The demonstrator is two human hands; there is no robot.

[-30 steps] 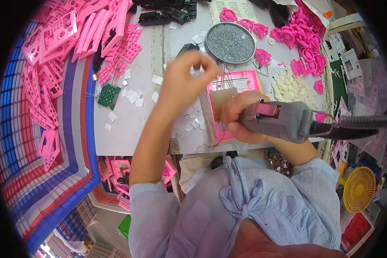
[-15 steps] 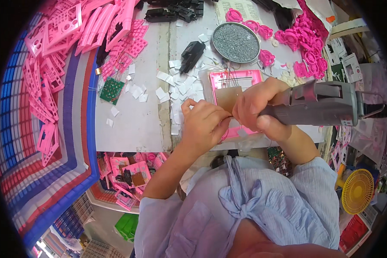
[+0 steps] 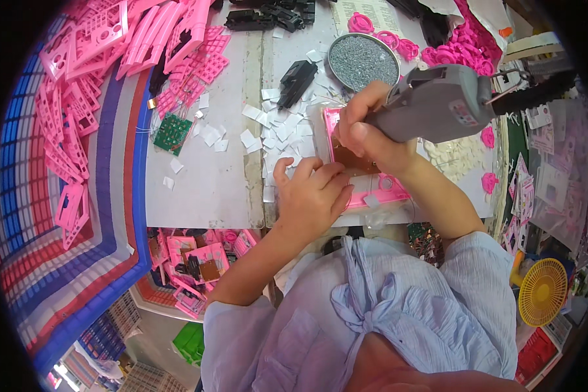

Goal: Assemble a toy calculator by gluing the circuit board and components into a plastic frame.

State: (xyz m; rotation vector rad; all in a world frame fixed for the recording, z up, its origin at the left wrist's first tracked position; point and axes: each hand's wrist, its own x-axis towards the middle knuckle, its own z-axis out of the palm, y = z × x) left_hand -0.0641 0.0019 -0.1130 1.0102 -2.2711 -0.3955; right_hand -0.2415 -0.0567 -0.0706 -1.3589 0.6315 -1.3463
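Note:
My right hand (image 3: pixel 380 138) is wrapped around a grey power screwdriver (image 3: pixel 434 108), whose body points to the upper right. Its tip is hidden behind my fingers, over a brown circuit board (image 3: pixel 356 163). The board lies in a pink plastic casing (image 3: pixel 389 193) at the front of the table. My left hand (image 3: pixel 312 196) rests at the casing's left side, fingers apart and slightly bent, with nothing visible in them. Its thumb is beside the casing's lower left corner. A round dish of small metal screws (image 3: pixel 364 62) stands just beyond the casing.
White paper squares (image 3: pixel 284 134) lie scattered left of the casing, near a black plastic part (image 3: pixel 297 85). A green circuit board (image 3: pixel 172 133) lies farther left, below piled pink panels (image 3: pixel 88 39). Pink round parts (image 3: pixel 467 49) are heaped at the back right. Striped sheeting (image 3: pixel 121 196) lines the left side.
My right hand has moved away from me with the screwdriver, to the upper part of the casing. My left fingers have spread and drawn back from where they met the right hand.

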